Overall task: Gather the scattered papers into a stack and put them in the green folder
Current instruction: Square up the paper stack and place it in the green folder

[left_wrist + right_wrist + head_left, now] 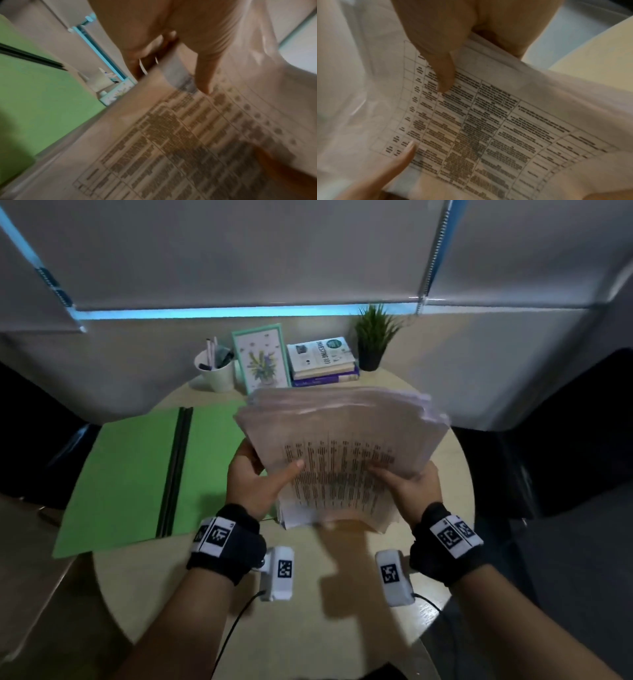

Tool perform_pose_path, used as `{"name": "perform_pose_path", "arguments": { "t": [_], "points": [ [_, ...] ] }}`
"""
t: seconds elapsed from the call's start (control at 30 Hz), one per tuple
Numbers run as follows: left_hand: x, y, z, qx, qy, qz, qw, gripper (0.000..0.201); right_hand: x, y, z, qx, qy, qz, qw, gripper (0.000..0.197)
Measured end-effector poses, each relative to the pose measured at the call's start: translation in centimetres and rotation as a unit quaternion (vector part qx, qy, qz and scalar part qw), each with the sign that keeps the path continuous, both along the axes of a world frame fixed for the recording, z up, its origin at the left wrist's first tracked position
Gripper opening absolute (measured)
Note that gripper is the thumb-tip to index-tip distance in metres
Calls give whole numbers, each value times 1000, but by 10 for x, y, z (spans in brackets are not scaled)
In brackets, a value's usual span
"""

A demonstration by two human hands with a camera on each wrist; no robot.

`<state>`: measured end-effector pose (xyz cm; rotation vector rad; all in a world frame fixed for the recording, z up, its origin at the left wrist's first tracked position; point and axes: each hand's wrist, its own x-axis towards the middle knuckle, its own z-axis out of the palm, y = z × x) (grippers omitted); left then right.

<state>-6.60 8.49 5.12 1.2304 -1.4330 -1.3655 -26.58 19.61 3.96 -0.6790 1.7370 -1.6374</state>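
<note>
Both thumbs lie atop the paper stack (342, 453), fingers (137, 63) beneath.

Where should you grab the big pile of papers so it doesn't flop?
Probably the two side edges of the papers, one hand from each side, as the left hand and right hand do: thumbs on top. The pile is wide, thick and bendy.
</note>
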Motion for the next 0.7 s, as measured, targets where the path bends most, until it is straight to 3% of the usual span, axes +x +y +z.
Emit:
{"name": "perform_pose_path", "arguments": {
  "t": [0.1,0.3,0.4,0.57,0.7],
  "points": [
    [-18,-1,-1,1,-16,19,1000,38,-2,2,-3,9,-2,-27,1000,19],
    [-50,0,19,-103,5,92,990,39,11,-11,23,-74,-10,-86,993,15],
    [-50,-2,25,-144,25,104,984,44,10,-12,31,-105,19,-110,988,25],
    [-39,-8,13,-102,45,77,991,62,5,0,13,-50,37,-90,994,51],
    [-46,-13,15,-92,27,66,993,55,4,-4,11,-31,32,-82,996,31]
  ]
}}
